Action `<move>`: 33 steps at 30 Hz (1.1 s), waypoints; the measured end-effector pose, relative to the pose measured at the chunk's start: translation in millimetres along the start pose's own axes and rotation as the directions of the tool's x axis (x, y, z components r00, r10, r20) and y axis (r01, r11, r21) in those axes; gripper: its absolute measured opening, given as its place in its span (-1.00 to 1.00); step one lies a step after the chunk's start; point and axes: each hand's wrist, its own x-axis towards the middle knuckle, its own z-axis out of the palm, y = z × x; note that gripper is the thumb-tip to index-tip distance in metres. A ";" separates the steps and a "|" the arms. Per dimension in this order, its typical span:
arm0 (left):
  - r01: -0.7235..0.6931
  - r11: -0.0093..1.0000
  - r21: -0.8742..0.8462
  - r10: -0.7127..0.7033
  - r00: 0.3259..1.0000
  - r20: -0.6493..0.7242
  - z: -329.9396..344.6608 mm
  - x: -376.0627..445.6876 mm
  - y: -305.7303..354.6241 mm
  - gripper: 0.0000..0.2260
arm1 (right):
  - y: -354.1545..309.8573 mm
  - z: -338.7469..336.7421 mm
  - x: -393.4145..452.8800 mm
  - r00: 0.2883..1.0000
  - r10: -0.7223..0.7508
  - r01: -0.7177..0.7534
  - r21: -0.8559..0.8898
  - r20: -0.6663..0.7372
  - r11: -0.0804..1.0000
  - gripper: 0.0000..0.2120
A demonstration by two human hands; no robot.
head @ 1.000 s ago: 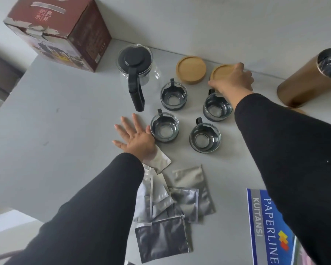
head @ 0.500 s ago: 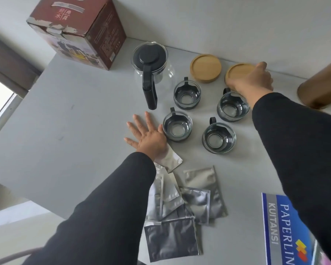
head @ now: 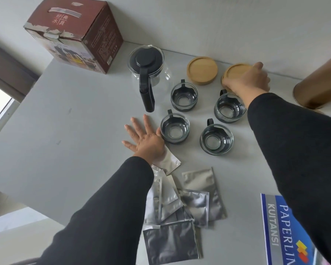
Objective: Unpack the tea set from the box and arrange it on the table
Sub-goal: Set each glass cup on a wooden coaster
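Wooden coaster [head: 235, 73] gripped at its near edge by curled right hand [head: 246, 81] fingers, same spot as a second ago; placement looks nearly finished. Left hand [head: 145, 138] stays flat, fingers spread, thumb touching a glass cup [head: 174, 129]. Second coaster [head: 202, 70], teapot [head: 146, 67], four cups out; box [head: 75, 33] at far corner. Grey table [head: 65, 131], foil packets [head: 180, 203], white wall.

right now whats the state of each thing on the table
box: closed, torn top edge
teapot: lid on, empty
four glass cups: upright, empty
left coaster: lying flat
right coaster: gripped by right hand
left hand: flat on table
foil pouches: piled loosely
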 end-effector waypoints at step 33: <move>-0.215 0.976 0.035 0.218 0.959 -0.182 62.6 -75.4 -12.0 -0.13 | 149.8 -0.8 -156.2 0.999 -0.028 0.025 -0.120 -0.020 0.993 -0.16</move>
